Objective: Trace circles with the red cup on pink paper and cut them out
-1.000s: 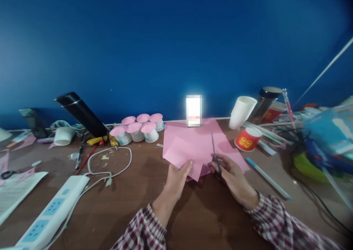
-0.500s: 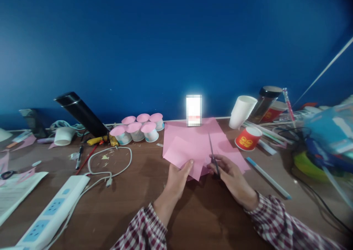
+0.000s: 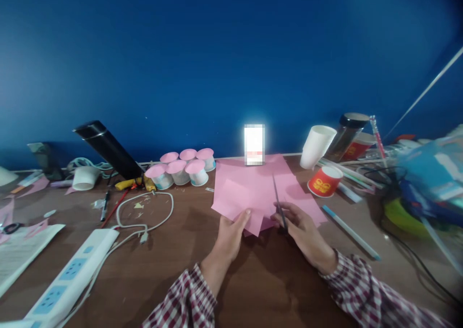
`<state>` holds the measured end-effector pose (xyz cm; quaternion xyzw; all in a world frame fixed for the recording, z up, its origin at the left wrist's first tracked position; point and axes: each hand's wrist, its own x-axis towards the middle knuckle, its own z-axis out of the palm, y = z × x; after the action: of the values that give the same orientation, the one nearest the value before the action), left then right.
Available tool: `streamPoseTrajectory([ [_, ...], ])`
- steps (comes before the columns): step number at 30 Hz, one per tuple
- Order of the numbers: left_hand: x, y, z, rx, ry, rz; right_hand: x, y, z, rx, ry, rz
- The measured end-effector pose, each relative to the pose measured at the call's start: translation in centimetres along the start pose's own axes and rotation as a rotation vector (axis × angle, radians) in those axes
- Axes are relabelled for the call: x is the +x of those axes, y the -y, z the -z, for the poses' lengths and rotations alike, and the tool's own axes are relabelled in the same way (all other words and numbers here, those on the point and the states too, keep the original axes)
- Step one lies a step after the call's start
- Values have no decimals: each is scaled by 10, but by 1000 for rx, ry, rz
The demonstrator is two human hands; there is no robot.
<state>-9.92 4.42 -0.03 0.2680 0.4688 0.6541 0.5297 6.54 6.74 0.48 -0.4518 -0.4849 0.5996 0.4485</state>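
Between the thumb and fingers of my left hand [image 3: 229, 239] is a piece of pink paper [image 3: 240, 200], tilted with one corner towards me. My right hand [image 3: 306, 234] grips a pair of scissors [image 3: 278, 195]; the blades point away from me and look closed together, beside the paper's right side without touching it as far as I can see. Larger pink sheets [image 3: 280, 169] lie flat on the table beneath both hands. The fingers under the held paper are hidden.
Several small cups with pink tops [image 3: 177, 166] stand left of the sheets. A red paper cup [image 3: 325, 181], stacked white cups [image 3: 318, 147] and a blue-capped marker [image 3: 350, 232] are on the right. At the left lie a power strip [image 3: 68, 280], a cable [image 3: 171, 207] and a black flask [image 3: 108, 147].
My left hand has shifted slightly left with the pink paper. My right hand and the scissors are almost unmoved.
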Motion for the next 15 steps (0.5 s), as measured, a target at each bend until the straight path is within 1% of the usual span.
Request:
streamPoseTrajectory([
  [5,0,-5,2,-59,-2,79,0,-1,0,-9,9,-12],
  [9,-1,-5,3,-101,22,96,-1,0,-1,-21,19,-8],
  [13,-1,-3,4,-119,10,111,-1,-1,0,-30,35,-16],
  [15,-1,-3,4,-128,21,112,-1,-2,0,-36,55,-14],
])
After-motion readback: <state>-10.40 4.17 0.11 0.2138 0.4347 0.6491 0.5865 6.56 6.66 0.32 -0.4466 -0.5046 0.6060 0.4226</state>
